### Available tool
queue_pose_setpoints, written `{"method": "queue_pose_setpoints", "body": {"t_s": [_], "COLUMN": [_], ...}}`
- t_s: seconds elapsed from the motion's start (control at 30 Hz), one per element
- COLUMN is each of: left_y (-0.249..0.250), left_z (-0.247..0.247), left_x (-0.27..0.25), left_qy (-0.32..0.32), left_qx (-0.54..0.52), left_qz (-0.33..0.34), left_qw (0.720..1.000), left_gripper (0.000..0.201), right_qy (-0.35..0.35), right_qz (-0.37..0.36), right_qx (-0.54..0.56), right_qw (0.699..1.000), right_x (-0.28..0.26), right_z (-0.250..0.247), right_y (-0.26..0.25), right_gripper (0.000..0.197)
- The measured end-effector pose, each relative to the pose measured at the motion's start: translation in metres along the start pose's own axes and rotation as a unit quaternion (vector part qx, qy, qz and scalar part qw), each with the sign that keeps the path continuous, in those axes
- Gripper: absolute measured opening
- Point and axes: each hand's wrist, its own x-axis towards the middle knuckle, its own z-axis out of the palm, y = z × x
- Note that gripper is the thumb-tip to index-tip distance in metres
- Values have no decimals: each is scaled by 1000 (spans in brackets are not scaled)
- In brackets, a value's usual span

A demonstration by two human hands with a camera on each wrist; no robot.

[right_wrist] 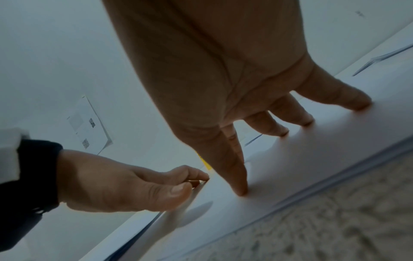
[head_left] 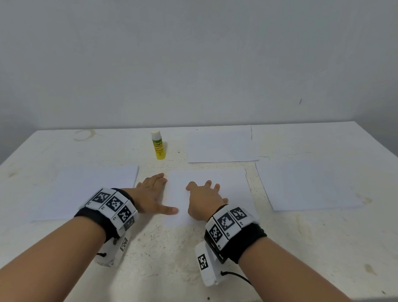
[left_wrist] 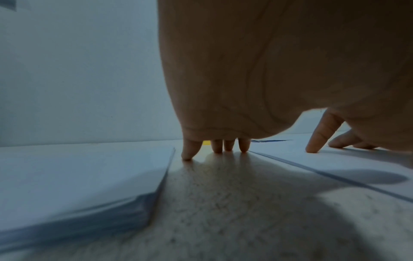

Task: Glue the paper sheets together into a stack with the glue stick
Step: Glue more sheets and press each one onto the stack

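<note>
Head view: my right hand (head_left: 203,201) presses the centre sheet (head_left: 230,183) with fingers spread, holding nothing. My left hand (head_left: 151,194) rests at its left edge, fingers straight, thumb on the paper. The capped glue stick (head_left: 158,145) stands upright beyond my fingertips. Other sheets lie separate either side, so most gluing seems left to do.

Black wristbands (head_left: 99,222), white checker-marked blocks (head_left: 226,224), black cable (head_left: 237,276).
</note>
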Motion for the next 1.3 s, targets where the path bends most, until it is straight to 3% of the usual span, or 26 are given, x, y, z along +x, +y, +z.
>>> {"method": "queue_pose_setpoints", "body": {"t_s": [0.27,0.5,0.57,0.7,0.8,1.07,1.17,1.3], "left_y": [7,15,16,16,20,18,17,16], "left_z": [1,-3,-3,-3,-5,-5,-4,-3], "left_x": [4,4,4,2,1,1,2,3], "left_qy": [14,11,4,0,3,-7,-7,-8], "left_qx": [62,182,183,184,200,199,192,190], "left_qz": [22,25,22,21,16,17,17,17], "left_qw": [998,983,983,983,980,980,981,982], "left_gripper": [128,128,128,128,130,129,129,130], "right_qy": [6,51,54,-15,-18,11,14,44], "right_qz": [-4,-22,-69,-139,-126,-27,-14,-16], "right_qx": [-30,-203,-208,-182,-136,-75,-106,-191], "right_qw": [1000,978,974,973,982,997,994,980], "right_x": [0,3,12,20,11,9,10,9], "right_z": [-1,-5,-5,-19,-36,-65,-66,-58], "right_y": [-2,-17,-20,-8,18,102,99,57], "right_gripper": [58,55,61,86,97,95,91,74]}}
